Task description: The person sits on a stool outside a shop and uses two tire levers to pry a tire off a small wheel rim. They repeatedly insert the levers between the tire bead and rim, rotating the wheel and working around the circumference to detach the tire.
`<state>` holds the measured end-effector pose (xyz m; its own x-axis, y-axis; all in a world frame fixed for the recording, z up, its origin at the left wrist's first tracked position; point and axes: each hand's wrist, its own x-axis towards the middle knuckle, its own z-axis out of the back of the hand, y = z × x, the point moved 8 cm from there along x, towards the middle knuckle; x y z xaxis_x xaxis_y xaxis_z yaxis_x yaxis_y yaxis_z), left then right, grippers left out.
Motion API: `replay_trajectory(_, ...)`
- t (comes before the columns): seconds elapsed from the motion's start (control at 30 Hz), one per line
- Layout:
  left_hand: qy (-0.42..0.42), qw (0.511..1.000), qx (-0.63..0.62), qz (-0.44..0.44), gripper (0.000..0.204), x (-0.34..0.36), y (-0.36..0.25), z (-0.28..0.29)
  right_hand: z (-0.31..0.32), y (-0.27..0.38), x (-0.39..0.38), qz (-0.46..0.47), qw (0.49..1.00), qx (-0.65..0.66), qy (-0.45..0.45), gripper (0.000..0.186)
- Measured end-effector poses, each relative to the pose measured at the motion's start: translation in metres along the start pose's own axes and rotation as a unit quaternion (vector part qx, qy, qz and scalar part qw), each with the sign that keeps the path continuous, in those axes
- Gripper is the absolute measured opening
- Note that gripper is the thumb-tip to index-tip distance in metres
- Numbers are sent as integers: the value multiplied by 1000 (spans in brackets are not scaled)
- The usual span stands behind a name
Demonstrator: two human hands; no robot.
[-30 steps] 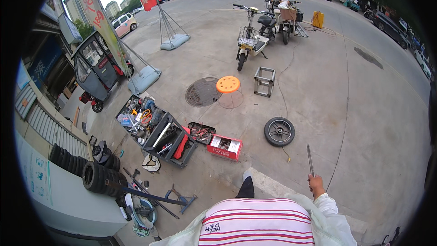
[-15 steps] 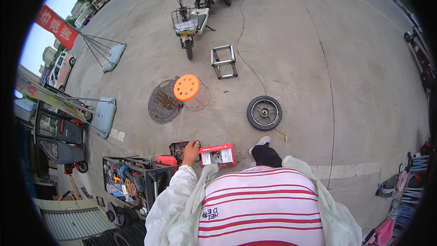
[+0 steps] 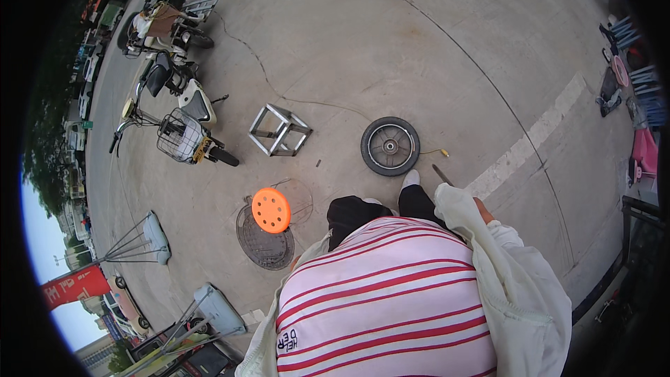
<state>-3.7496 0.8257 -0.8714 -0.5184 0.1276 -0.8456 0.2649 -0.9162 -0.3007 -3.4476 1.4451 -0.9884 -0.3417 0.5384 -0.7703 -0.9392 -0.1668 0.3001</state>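
Left hand (image 3: 296, 261): drawn back from out in front to the edge of the jacket (image 3: 527, 293) since half a second ago; only a sliver of what is probably it shows, so I cannot tell whether it holds anything.
Right hand (image 3: 483, 209): well apart from the left, closed on a metal bar (image 3: 442, 175); the jacket flap covers the grip. Held by its near end, it seems, to leave the tip free.
Shoes (image 3: 412, 179): one just beside the tyre, toe toward it.
Wheel (image 3: 391, 146): flat on the concrete ahead of the feet, presumably laid so to rest steadily, with a yellow plug (image 3: 444, 153) to its right.
Orange stool (image 3: 271, 210): standing partly over a manhole cover (image 3: 265, 251), left of the feet.
Metal frame (image 3: 279, 129): open cube left of the wheel, perhaps a low stand.
Scooter (image 3: 185, 126): farther left, kickstand out, likely for balance.
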Motion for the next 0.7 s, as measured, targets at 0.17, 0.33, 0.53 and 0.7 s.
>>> replay_trajectory(0.17, -5, 997, 78, -15, 38, 89, -24, 132, -47, 127, -29, -27, 986, 160, -22, 40)
replay_trajectory(0.33, 40, 984, 155, -75, 37, 210, -116, 230, -119, 184, -81, -93, 954, 266, -101, 40)
replay_trajectory(0.53, 21, 953, 238, -185, 29, 389, -227, 300, -305, 227, -162, -343, 695, 622, -111, 24)
replay_trajectory(0.7, 47, 897, 369, -238, 35, 460, -288, 246, -407, 283, -186, -365, 606, 707, 17, 25)
